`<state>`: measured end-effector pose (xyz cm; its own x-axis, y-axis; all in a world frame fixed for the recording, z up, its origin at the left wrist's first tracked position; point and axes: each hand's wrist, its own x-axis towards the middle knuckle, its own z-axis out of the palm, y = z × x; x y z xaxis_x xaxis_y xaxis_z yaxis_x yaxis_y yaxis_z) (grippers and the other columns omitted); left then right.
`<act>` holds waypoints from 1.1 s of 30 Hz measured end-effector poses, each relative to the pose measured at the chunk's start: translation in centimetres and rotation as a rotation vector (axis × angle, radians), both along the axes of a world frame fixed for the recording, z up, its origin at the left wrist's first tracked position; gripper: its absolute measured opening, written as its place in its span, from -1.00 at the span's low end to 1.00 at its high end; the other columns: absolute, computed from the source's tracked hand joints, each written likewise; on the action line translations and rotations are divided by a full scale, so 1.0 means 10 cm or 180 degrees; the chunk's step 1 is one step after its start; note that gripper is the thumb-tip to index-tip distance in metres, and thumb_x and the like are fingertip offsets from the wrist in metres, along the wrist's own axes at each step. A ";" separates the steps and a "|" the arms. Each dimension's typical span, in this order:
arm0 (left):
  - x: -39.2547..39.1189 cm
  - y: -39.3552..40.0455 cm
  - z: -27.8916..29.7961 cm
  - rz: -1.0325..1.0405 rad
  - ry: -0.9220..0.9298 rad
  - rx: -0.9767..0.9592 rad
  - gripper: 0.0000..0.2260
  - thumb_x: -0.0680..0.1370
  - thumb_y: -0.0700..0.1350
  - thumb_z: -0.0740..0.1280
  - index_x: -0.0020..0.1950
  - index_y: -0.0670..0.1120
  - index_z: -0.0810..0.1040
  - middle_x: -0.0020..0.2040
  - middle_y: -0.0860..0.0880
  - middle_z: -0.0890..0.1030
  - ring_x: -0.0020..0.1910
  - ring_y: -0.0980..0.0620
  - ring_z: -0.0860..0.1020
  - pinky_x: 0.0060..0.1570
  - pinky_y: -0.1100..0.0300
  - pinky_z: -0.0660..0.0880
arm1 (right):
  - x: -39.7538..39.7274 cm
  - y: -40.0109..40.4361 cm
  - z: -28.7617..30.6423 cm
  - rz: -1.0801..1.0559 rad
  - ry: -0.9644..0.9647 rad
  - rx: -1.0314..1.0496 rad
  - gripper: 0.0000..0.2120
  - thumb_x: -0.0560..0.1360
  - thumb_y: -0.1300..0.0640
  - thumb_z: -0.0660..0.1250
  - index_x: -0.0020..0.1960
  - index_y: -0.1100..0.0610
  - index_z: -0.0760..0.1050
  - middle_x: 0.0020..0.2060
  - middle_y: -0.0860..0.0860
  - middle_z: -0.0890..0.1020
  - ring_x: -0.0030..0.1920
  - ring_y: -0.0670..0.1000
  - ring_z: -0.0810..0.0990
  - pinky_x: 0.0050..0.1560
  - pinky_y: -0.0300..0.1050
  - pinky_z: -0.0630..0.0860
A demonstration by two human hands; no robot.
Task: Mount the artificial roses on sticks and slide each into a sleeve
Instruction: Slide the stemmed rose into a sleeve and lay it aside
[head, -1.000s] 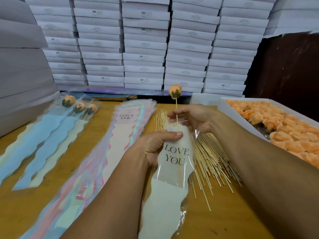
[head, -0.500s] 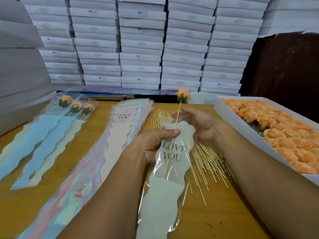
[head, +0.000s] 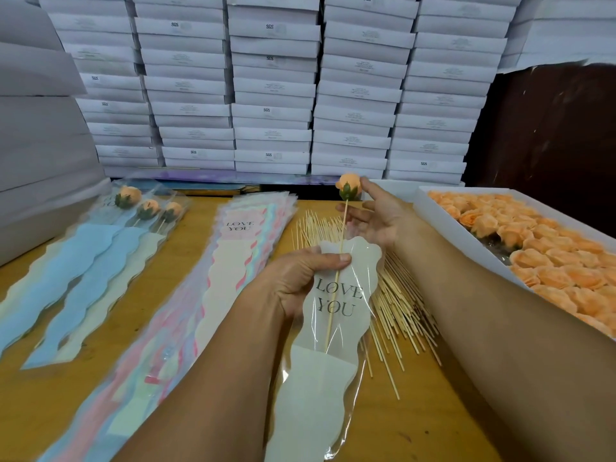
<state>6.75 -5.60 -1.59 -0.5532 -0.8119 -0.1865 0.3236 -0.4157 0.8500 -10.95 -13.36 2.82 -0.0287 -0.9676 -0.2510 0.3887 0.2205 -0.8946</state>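
Currently: rose (head: 349, 185) mounted on stick (head: 336, 281), stick partly inside sleeve (head: 336, 308) at centre frame. Rose head sits above the sleeve mouth, just below the stacked boxes (head: 273, 85) in the upper middle.

Left hand (head: 300, 278) grips the sleeve near its mouth, thumb pressed across the front film onto the stick, fingers curled behind. Sleeve held up off the table (head: 83, 395), lower end trailing toward bottom centre.

Right hand (head: 376, 218) is above and right of the sleeve mouth. Fingers spread and mostly straight; one fingertip touches the right side of the rose head. Whether another finger touches the stick, cannot tell. Reads as a loose guiding touch, not a pinch.

Key relation: stick's long axis runs from rose at the top, slightly right, down and slightly left into the sleeve; lower tip sits near the upper edge of the inner paper pocket. Sleeve's long axis runs nearly the same way. Rose points up and away, toward the boxes. Right hand is nearer the rose; left is nearer the sleeve mouth.

Judgement: remaining travel is along that axis, downward, until the head sits inside the film.

Elsewhere: finished sleeved roses (head: 146, 208) upper left, empty sleeves (head: 240, 235) left of centre, loose sticks (head: 393, 295) under the sleeve, tray (head: 443, 221) of rose heads (head: 550, 258) at right.
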 end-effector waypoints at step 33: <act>-0.03 0.01 -0.03 0.0482 -0.0067 -0.0384 -0.86 0.44 -0.35 0.47 -0.24 -0.13 0.69 -0.34 -0.04 0.71 -0.40 0.08 0.68 -0.52 0.24 0.55 | -0.15 0.58 -0.07 0.0818 0.1227 -0.0909 -0.85 0.52 -0.02 0.42 -0.02 0.05 0.66 -0.05 0.07 0.73 -0.22 -0.04 0.63 -0.19 -0.09 0.49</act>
<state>6.44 -5.46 -1.84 -0.4199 -0.9028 -0.0930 0.3563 -0.2582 0.8980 -12.44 -7.53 2.09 0.1797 -0.9837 0.0050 -0.0136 -0.0075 -0.9999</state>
